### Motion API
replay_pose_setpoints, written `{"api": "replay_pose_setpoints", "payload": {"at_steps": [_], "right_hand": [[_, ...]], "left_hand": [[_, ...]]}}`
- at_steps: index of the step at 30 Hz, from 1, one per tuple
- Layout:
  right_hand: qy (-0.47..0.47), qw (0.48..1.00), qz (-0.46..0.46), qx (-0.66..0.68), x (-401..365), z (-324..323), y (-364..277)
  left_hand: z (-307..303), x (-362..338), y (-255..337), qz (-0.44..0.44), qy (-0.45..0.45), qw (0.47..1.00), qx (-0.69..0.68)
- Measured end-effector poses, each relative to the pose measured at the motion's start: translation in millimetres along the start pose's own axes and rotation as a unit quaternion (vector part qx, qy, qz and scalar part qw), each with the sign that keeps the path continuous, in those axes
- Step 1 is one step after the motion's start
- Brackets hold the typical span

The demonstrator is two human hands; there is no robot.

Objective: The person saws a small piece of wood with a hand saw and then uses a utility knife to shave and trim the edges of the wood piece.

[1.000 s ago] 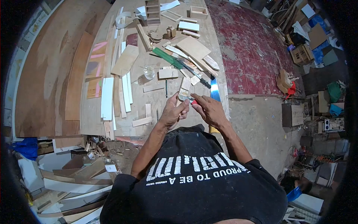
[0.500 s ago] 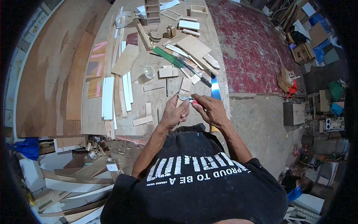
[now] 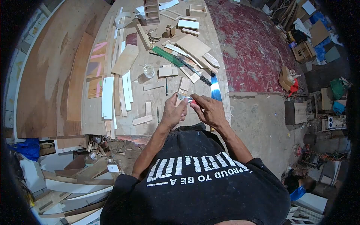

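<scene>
My left hand (image 3: 173, 112) is closed around the near end of a small wooden block (image 3: 183, 85) above the workbench. My right hand (image 3: 212, 111) grips the red handle (image 3: 193, 101) of a small tool, its fingers close to the left fingertips. The tool's shiny metal end (image 3: 184, 97) lies against the block between both hands; its exact kind is hard to make out. Just right of the hands is a saw blade (image 3: 215, 90). A pencil-like stick (image 3: 167, 87) and a wooden block (image 3: 168, 71) lie beyond the left hand.
On the workbench (image 3: 131, 90) are a glass jar (image 3: 148, 71), a long green and black tool (image 3: 168, 57), a thin board (image 3: 192, 45) and white strips (image 3: 107, 97). A wooden shelf unit (image 3: 152, 13) stands at the back. Scrap boards (image 3: 75, 185) are piled at lower left.
Both hands stay together at the block, with only slight shifts of the fingers. The view has moved a little, so the bench things sit slightly further left and up.
</scene>
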State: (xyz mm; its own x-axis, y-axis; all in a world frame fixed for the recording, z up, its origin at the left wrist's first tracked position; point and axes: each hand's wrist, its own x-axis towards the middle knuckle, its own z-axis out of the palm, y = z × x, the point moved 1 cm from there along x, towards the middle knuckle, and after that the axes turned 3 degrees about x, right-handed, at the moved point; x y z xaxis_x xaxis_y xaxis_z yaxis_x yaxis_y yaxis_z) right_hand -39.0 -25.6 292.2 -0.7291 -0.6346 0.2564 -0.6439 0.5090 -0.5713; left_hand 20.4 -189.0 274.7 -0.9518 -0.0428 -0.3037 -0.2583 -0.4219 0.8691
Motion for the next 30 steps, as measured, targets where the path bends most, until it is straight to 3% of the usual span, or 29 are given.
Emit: {"api": "replay_pose_setpoints", "payload": {"at_steps": [11, 14, 16, 23, 25, 30], "right_hand": [[0.025, 0.998, 0.009, -0.05, -2, 3, 0], [0.006, 0.999, 0.037, -0.014, 0, 0, 6], [-0.013, 0.998, 0.002, 0.064, -1, -2, 7], [-0.051, 0.998, 0.01, 0.028, 4, -5, 6], [-0.009, 1.0, 0.02, -0.002, 4, 0, 9], [-0.05, 0.996, 0.026, 0.066, 7, -5, 15]], "left_hand": [[-3, -3, -7, -0.033, 0.03, 0.999, 0.003], [0, -4, -3, -0.036, 0.022, 0.999, -0.024], [2, -6, -1, -0.037, 0.013, 0.998, -0.053], [0, -5, -4, -0.049, 0.017, 0.998, -0.039], [1, -4, -6, -0.041, 0.026, 0.999, -0.013], [2, -6, -4, -0.041, 0.008, 0.999, -0.027]]}}
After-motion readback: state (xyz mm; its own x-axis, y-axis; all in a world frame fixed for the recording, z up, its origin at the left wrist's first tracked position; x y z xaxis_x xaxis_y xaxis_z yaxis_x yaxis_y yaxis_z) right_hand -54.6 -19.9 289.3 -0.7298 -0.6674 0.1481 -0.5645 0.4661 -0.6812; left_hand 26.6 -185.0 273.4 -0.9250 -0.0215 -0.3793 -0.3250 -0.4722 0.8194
